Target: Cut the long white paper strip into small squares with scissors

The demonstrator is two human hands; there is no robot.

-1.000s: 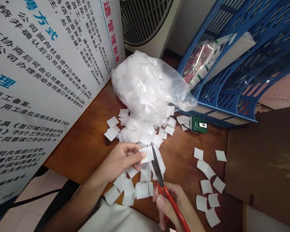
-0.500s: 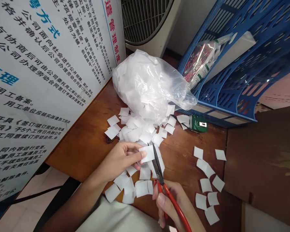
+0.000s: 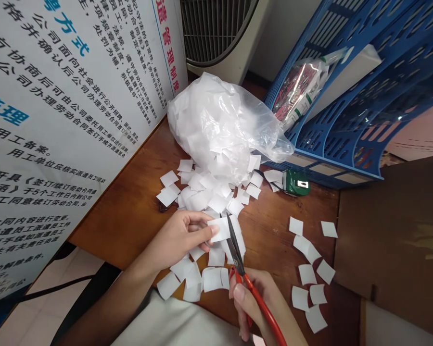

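Observation:
Between thumb and fingers, my left hand (image 3: 187, 235) pinches a small white paper piece (image 3: 219, 228). My right hand (image 3: 254, 300) is wrapped round the red handles of a pair of scissors (image 3: 237, 252). The dark blades are parted, one on each side of the paper's right edge. Beneath and behind the hands lies a heap of white paper squares (image 3: 202, 190), spilling from the mouth of a clear plastic bag (image 3: 216, 120). More loose squares (image 3: 193, 283) lie just in front of my left hand, near my lap.
On the right side of the wooden table (image 3: 267, 240) lie several separate paper squares (image 3: 307, 275). A green tape measure (image 3: 296, 183) sits by a blue file rack (image 3: 332, 168). A printed board (image 3: 75, 120) stands left, a cardboard box (image 3: 389, 240) right, and a fan unit (image 3: 220, 33) behind.
Almost nothing differs. Both hands, the paper piece and the scissors keep nearly the same position, with the blades still apart.

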